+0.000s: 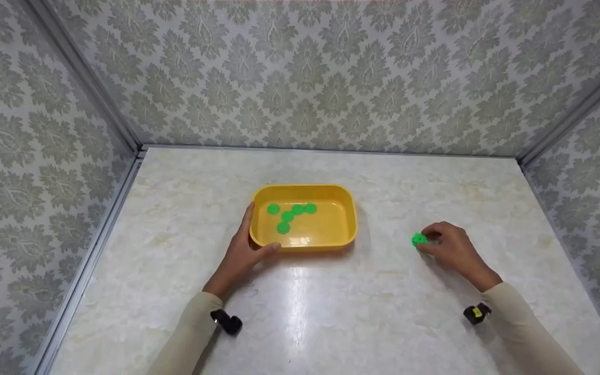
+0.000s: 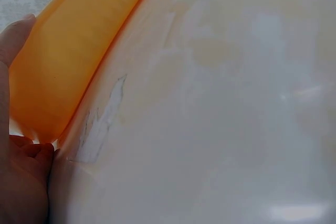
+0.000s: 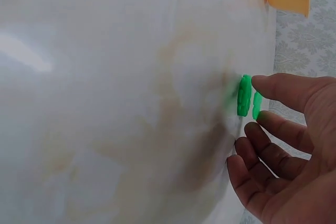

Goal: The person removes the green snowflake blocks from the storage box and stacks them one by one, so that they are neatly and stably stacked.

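A yellow plastic tub (image 1: 331, 246) stands on the table with several flat green notched discs (image 1: 283, 227) lying inside it. My left hand (image 1: 241, 249) holds the tub at its near left corner, thumb at the front rim and fingers along the left side. In the left wrist view, the thumb and curled fingers lie against the tub's orange-looking outer wall (image 2: 73, 51). To the right of the tub, my right hand (image 1: 451, 247) pinches green notched discs (image 1: 419, 239) between thumb and fingertips. Two green pieces (image 3: 244, 95) show edge-on there in the right wrist view.
The pale marbled table (image 1: 383, 323) reaches back to a patterned wall (image 1: 305, 78), with more patterned panels at left and right. Dark straps with small devices (image 1: 227, 323) sit on both wrists. Glare marks the table's front middle.
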Demonstrator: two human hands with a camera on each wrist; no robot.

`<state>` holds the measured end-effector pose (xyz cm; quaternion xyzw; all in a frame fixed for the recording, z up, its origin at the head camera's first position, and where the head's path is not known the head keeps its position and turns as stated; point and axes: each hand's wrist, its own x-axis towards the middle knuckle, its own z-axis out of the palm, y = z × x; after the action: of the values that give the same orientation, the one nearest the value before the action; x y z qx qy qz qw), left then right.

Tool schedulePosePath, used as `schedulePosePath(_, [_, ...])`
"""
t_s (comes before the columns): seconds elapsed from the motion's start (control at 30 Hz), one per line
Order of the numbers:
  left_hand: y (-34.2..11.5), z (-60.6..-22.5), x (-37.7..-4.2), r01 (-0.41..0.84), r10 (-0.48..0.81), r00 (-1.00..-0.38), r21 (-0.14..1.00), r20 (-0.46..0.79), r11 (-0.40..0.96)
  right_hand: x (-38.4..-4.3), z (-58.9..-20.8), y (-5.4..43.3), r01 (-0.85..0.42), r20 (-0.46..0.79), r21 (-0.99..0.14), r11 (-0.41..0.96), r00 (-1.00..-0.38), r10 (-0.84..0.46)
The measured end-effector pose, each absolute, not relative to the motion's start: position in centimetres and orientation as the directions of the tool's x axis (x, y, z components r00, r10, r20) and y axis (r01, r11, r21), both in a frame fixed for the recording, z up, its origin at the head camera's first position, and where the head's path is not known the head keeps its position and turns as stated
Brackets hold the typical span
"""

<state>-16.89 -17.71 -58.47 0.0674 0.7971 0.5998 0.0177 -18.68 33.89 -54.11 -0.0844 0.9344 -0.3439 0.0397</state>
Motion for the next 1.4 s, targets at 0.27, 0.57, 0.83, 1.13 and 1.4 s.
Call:
schedulePosePath(0.27, [-17.71, -58.35, -16.91, 0.071, 0.119, -0.992, 0.95, 0.036, 0.304, -18.58, -54.62, 33.81, -0.143, 0.003, -0.639, 0.756, -0.983, -0.183])
schedulePosePath(0.57, [-17.63, -58.18, -16.91, 0.055, 0.115, -0.993, 0.954, 0.021, 0.293, -18.35, -54.4, 33.85, -0.193, 0.039, -0.648, 0.736, -0.975, -0.22])
schedulePosePath(0.83, [-17.51, -58.17, -16.96, 0.038, 0.107, -0.994, 0.951, 0.005, 0.308, -18.31, -54.58, 33.99, -0.183, 0.023, -0.652, 0.736, -0.975, -0.222])
schedulePosePath(1.13, [-17.61, -58.25, -16.82, 0.039, 0.101, -0.995, 0.949, 0.008, 0.312, -18.49, -54.78, 34.03, -0.188, 0.027, -0.652, 0.735, -0.974, -0.225])
schedulePosePath(1.4, [-17.64, -58.24, -16.79, 0.056, 0.113, -0.993, 0.951, 0.022, 0.306, -18.5, -54.49, 33.96, -0.186, 0.036, -0.666, 0.723, -0.975, -0.218])
